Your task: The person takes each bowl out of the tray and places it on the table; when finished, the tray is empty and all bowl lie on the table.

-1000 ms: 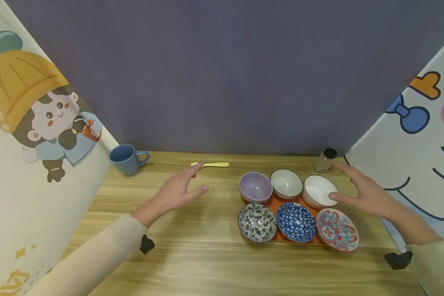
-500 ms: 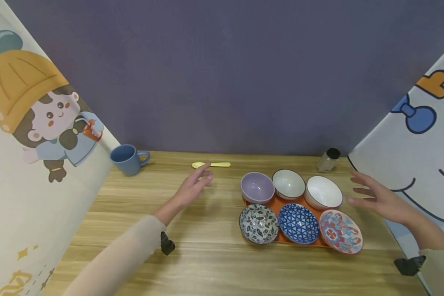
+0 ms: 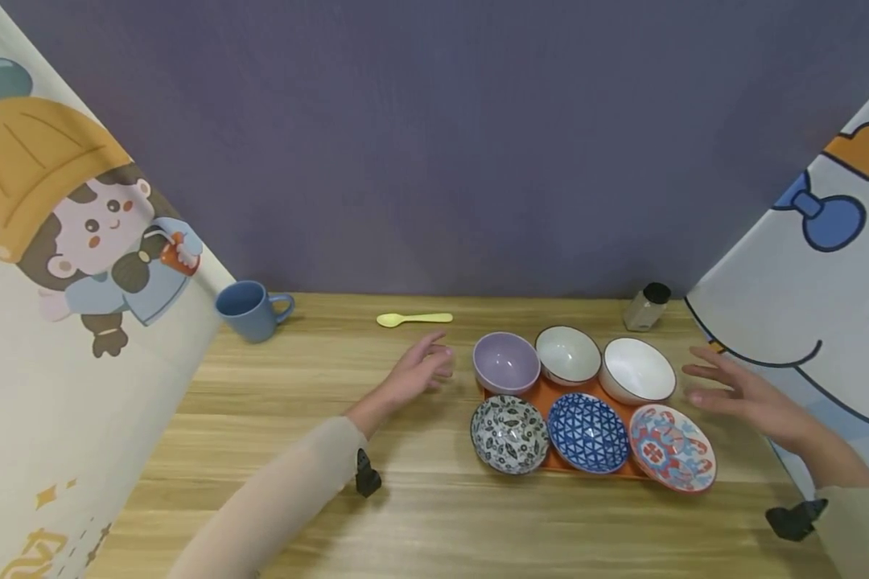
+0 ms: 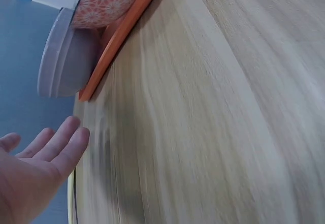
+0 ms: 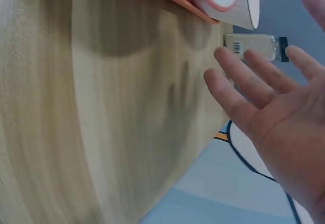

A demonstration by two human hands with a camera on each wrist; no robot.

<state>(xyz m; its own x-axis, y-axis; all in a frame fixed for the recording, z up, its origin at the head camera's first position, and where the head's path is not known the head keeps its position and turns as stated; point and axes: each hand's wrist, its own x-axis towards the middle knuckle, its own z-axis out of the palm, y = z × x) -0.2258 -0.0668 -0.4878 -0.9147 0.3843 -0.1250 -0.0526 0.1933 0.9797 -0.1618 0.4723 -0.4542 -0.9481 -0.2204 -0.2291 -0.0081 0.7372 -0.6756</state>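
An orange tray (image 3: pixel 543 396) bears several bowls: a purple one (image 3: pixel 506 363), a pale one (image 3: pixel 568 355) and a white one (image 3: pixel 638 371) behind, with black-patterned (image 3: pixel 509 434), blue-patterned (image 3: pixel 588 433) and red-blue (image 3: pixel 672 448) ones in front. My left hand (image 3: pixel 414 374), fingers loosely bent and empty, is just left of the purple bowl (image 4: pixel 76 61) without touching it. To the right of the white bowl, my right hand (image 3: pixel 746 400) hovers with fingers spread and nothing held; the right wrist view shows its palm (image 5: pixel 289 127).
A blue mug (image 3: pixel 249 312) stands at the back left of the wooden table (image 3: pixel 434 523). Near the back edge lies a yellow spoon (image 3: pixel 414 319). A black-capped jar (image 3: pixel 647 307) stands at the back right. A dark partition rises behind, with printed panels at both sides.
My left hand has moved right, from beside the spoon toward the purple bowl. My right hand has shifted right, from over the white bowl to its outer side. The bowls keep their arrangement.
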